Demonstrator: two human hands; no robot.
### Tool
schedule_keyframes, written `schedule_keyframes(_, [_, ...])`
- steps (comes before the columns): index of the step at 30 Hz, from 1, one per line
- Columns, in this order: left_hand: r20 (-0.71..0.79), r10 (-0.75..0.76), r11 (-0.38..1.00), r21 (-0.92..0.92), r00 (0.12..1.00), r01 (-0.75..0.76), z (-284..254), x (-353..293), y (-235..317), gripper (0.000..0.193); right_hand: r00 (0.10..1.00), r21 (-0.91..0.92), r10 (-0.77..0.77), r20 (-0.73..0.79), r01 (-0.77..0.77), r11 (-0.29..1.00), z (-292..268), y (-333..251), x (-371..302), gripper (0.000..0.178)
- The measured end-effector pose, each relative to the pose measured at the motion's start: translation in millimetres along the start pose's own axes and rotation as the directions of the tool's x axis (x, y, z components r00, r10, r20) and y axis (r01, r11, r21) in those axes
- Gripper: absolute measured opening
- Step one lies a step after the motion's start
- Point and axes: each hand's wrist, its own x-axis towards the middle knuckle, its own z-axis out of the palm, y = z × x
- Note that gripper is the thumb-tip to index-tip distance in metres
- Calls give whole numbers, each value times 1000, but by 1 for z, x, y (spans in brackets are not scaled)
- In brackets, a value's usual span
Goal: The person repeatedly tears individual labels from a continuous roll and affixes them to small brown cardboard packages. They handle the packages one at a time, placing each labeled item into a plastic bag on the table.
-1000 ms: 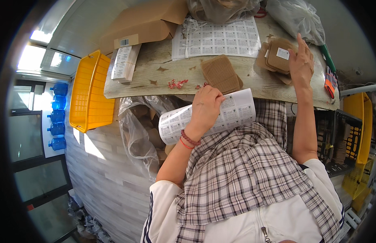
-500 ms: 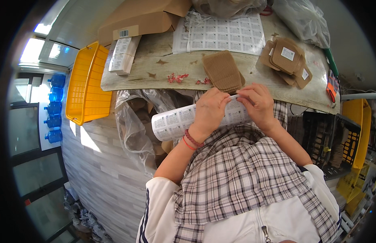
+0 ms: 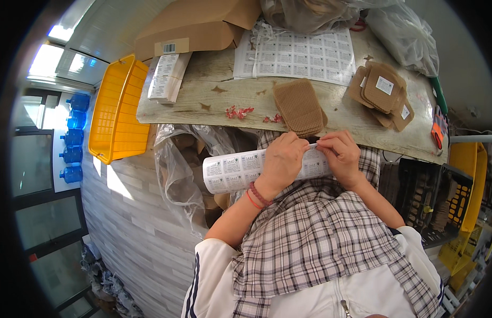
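A white sheet of printed labels (image 3: 233,170) curves over my lap just below the table's near edge. My left hand (image 3: 282,159) lies across its middle and grips its upper edge. With thumb and fingers pinched together, my right hand (image 3: 340,155) holds the same edge a little to the right; whether a label is between those fingertips is hidden. Just beyond my hands, a stack of brown ribbed cards (image 3: 299,106) rests at the table edge. Farther right lies a loose pile of brown cards (image 3: 377,91), some bearing a small white label (image 3: 384,85).
More label sheets (image 3: 304,55) lie at the back of the table (image 3: 203,117), near clear plastic bags (image 3: 405,40). Left are a cardboard box (image 3: 195,26), a bundle of white strips (image 3: 168,79) and a yellow basket (image 3: 116,114). Orange-grey scissors (image 3: 437,130) and a black crate (image 3: 426,201) are right.
The view has shifted slightly, so the table and its things appear lower and farther right. Both hands keep hold of the label sheet, their fingertips close together at its upper edge.
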Motion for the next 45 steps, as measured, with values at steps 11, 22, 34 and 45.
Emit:
schedule_keyframes(11, [88,-83,994,81,993,76,-13,-2,-6,14,997,129,68,36,-72,989,2,7,-2,16])
schedule_keyframes(22, [293,-365,924,-4,884,383,-37,11,-13,12,968,744,154,199,-252,619,-23,13,14,11])
schedule_keyframes(34, [198,-43,989,144,979,14,-6,26,-30,8,885,293,320,340,-422,858,49,72,120,6])
schedule_keyframes(45, [175,-4,994,107,985,-15,-5,26,-35,5,923,210,292,250,-346,914,55,65,117,7])
